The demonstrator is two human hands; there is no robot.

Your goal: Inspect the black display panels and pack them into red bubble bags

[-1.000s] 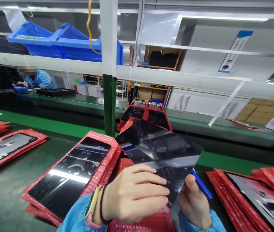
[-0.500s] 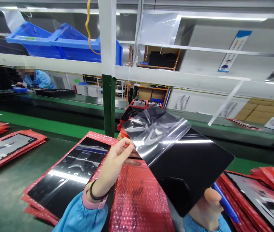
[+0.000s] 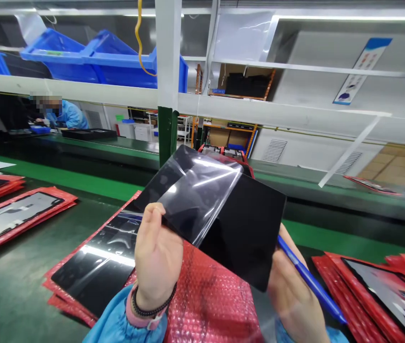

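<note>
In front of me a black tablet screen panel [image 3: 250, 226] is held tilted, its far left part covered by a clear plastic film [image 3: 198, 190] folded back on itself. My left hand [image 3: 157, 259] is at the panel's left edge, its fingertips closed on the edge there; whether they pinch film, panel or both I cannot tell. My right hand [image 3: 293, 290] grips the panel's right corner, and a blue pen [image 3: 311, 281] sticks out between its fingers. Below lies a red bubble-wrap sleeve [image 3: 209, 300]. Left of it, another black screen panel [image 3: 104, 257] rests on red bubble wrap.
Panels on red sleeves [image 3: 16, 214] lie at the left, and a stack of red sleeves [image 3: 349, 290] with a panel stands at the right. A green post [image 3: 167, 136] rises behind. Blue bins [image 3: 124, 66] sit on the shelf above. Across the bench a person [image 3: 70, 114] sits.
The panel has moved left and turned, with both hands following. The view has shifted slightly left. My left palm has turned more upward, and the film covers the panel's left part more flatly.
</note>
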